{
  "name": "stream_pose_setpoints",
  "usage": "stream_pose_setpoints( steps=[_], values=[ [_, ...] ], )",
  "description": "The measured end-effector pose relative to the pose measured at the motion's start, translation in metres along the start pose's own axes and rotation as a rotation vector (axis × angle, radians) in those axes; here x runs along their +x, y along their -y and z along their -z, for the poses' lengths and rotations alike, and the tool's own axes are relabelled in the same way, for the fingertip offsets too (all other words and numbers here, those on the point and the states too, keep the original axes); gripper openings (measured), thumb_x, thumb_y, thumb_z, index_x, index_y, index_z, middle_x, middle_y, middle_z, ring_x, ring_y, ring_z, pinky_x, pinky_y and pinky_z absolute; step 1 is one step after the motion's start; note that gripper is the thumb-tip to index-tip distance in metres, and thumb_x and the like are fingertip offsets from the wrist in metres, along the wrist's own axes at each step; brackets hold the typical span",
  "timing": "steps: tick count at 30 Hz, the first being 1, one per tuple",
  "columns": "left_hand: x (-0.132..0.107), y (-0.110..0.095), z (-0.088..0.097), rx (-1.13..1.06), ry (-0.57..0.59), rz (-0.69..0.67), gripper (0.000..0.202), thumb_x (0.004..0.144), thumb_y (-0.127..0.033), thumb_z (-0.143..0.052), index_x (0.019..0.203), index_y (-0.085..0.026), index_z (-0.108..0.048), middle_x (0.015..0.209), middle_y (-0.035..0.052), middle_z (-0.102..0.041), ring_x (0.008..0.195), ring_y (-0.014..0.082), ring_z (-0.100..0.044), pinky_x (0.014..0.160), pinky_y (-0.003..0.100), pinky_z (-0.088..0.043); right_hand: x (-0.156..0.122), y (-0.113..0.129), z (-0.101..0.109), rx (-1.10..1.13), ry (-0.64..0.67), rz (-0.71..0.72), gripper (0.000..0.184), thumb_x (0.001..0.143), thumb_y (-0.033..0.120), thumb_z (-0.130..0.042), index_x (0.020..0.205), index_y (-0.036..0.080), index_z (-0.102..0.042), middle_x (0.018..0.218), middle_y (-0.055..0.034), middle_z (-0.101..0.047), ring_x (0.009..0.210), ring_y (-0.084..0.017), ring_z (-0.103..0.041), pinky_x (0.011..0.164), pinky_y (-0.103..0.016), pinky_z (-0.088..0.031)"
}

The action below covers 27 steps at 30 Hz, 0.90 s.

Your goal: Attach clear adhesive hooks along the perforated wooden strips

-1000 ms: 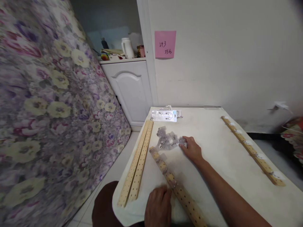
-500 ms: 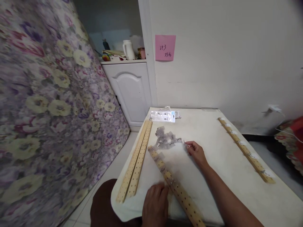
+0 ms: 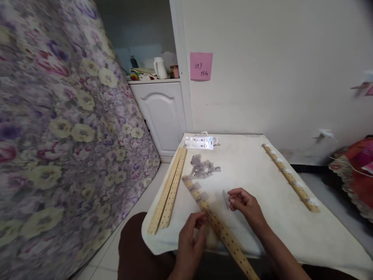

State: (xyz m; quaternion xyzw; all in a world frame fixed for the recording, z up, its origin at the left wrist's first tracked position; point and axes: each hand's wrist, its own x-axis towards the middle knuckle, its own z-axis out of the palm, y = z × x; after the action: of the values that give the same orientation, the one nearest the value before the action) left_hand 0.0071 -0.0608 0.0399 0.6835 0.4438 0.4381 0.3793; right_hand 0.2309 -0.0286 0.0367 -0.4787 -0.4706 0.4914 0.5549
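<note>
My right hand (image 3: 245, 205) is pinched on a small clear hook (image 3: 226, 198) and holds it just above the white table (image 3: 256, 175), right of a slanting perforated wooden strip (image 3: 221, 229). My left hand (image 3: 190, 237) rests with curled fingers against that strip near the table's front edge. A few clear hooks sit along the strip's far end. A loose pile of clear hooks (image 3: 202, 168) lies beyond my hands.
Two wooden strips (image 3: 169, 190) lie side by side along the table's left edge; another strip with white hooks (image 3: 288, 177) lies at the right. A hook package (image 3: 199, 142) sits at the back. A floral mattress (image 3: 58, 136) leans at left, beside a white cabinet (image 3: 159, 112).
My right hand has drawn back from the pile of hooks toward me, carrying one clear hook. My left hand's fingers have lifted and curled at the strip. The view has shifted slightly.
</note>
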Motion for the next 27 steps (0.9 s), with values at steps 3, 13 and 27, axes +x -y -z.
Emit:
stream_pose_setpoints(
  steps=[3,13,27],
  values=[
    [0.003,-0.022,-0.011,-0.352,0.104,0.260,0.037,0.083,-0.034,-0.057,0.117,-0.019,-0.051,0.101,0.0063,-0.063,0.093,0.0196,-0.060,0.080,0.031,-0.048,-0.023,0.028,-0.018,-0.263,0.057,0.146,0.012,0.081,0.027,-0.062,0.092,0.021,-0.062,0.071,0.0015,-0.059,0.066,-0.014,-0.058,0.063,-0.027,-0.046],
    [-0.010,-0.015,-0.025,-0.727,0.057,0.489,0.027,0.077,-0.036,-0.064,0.094,-0.014,-0.062,0.068,-0.0005,-0.064,0.060,0.0138,-0.059,0.061,0.026,-0.047,-0.060,0.034,-0.041,-0.511,0.282,0.371,0.011,0.081,0.014,-0.056,0.086,0.022,-0.063,0.086,-0.0016,-0.058,0.070,-0.013,-0.055,0.061,-0.024,-0.045],
    [-0.016,-0.033,-0.033,-0.786,0.113,0.640,0.024,0.076,-0.034,-0.061,0.087,-0.014,-0.057,0.072,0.0030,-0.067,0.060,0.0152,-0.064,0.061,0.026,-0.047,-0.066,0.010,-0.027,-0.236,0.220,-0.085,0.012,0.083,0.030,-0.055,0.085,0.019,-0.055,0.066,0.0027,-0.056,0.055,-0.011,-0.048,0.052,-0.022,-0.037]
  ],
)
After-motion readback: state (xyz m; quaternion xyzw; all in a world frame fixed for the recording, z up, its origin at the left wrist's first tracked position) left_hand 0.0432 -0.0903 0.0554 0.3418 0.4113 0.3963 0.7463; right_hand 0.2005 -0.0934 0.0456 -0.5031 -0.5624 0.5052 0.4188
